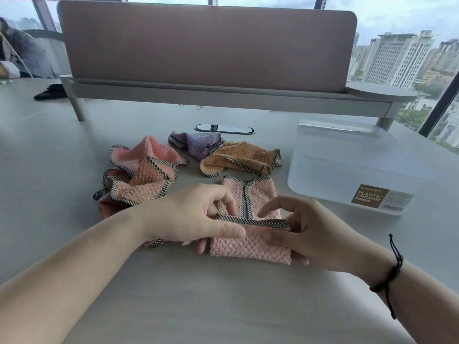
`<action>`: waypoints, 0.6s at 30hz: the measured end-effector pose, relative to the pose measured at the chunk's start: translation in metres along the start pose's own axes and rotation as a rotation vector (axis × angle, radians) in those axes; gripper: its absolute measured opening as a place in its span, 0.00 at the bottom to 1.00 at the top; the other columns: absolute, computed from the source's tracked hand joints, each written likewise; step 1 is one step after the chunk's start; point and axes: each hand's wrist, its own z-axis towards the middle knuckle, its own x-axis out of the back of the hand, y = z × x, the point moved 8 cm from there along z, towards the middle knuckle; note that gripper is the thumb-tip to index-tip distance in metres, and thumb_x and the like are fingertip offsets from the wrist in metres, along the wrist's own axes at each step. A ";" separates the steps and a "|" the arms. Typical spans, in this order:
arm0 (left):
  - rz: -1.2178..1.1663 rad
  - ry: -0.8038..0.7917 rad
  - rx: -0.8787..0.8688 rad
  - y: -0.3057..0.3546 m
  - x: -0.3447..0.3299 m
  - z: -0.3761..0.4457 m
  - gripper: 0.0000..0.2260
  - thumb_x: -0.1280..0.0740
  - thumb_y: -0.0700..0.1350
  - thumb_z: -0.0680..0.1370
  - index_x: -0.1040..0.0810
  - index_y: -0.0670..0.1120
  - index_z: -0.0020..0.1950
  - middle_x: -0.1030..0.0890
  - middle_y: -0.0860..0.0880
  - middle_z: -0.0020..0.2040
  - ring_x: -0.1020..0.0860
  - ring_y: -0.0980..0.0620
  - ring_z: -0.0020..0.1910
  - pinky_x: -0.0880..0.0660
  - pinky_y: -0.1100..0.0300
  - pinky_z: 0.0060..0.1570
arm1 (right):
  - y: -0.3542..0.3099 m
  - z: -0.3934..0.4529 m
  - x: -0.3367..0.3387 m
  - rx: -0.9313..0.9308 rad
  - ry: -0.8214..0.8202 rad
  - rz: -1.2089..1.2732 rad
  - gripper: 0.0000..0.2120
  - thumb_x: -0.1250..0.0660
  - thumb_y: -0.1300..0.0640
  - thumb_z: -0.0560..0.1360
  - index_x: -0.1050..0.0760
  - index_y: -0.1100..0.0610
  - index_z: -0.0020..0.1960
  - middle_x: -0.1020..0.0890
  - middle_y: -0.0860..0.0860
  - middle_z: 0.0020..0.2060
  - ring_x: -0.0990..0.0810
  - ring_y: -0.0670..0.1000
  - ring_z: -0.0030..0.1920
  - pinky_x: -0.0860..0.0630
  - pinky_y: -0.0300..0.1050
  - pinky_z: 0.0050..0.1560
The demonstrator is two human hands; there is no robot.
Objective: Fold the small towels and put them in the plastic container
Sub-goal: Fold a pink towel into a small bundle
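Both hands, left hand [196, 214] and right hand [305, 232], pinch the pink towel [250, 242] on the worktop [223, 294] mid-fold; next it likely needs flattening, then moving to the plastic container [347, 170] nearby

My left hand [196, 214] and right hand [305, 232] pinch the checked trim of a partly folded pale pink waffle-weave towel [250, 244] on the grey tabletop [198, 294]. Beyond it lie crumpled salmon-pink [141, 175], orange [238, 157] and purple [196, 144] towels. The frosted plastic container with a brown label [347, 167] stands to the right, its lid on.
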 end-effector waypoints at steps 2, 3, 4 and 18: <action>0.039 -0.006 -0.007 0.001 -0.002 0.000 0.16 0.21 0.53 0.69 0.26 0.55 0.48 0.24 0.48 0.28 0.22 0.51 0.24 0.31 0.62 0.27 | -0.001 0.000 0.000 0.010 0.012 -0.053 0.12 0.25 0.52 0.72 0.24 0.42 0.52 0.26 0.51 0.24 0.31 0.47 0.22 0.35 0.41 0.27; 0.067 -0.012 -0.010 0.001 -0.004 0.000 0.16 0.21 0.52 0.69 0.27 0.56 0.48 0.24 0.50 0.28 0.22 0.51 0.24 0.30 0.63 0.28 | -0.002 -0.001 0.000 0.020 0.017 -0.090 0.12 0.25 0.51 0.72 0.25 0.42 0.52 0.26 0.50 0.24 0.32 0.46 0.23 0.35 0.41 0.27; 0.090 -0.019 -0.010 0.002 -0.006 0.000 0.16 0.21 0.50 0.69 0.27 0.55 0.47 0.24 0.52 0.27 0.21 0.52 0.24 0.30 0.64 0.28 | -0.004 -0.001 -0.001 0.030 0.021 -0.126 0.13 0.25 0.51 0.72 0.25 0.42 0.52 0.25 0.49 0.24 0.33 0.45 0.23 0.37 0.38 0.28; 0.435 0.264 -0.301 0.024 0.011 -0.005 0.21 0.19 0.60 0.61 0.25 0.56 0.45 0.27 0.57 0.35 0.27 0.56 0.35 0.30 0.61 0.35 | -0.041 -0.015 0.011 0.402 0.197 -0.423 0.08 0.23 0.46 0.67 0.20 0.44 0.44 0.27 0.40 0.40 0.26 0.44 0.37 0.30 0.41 0.36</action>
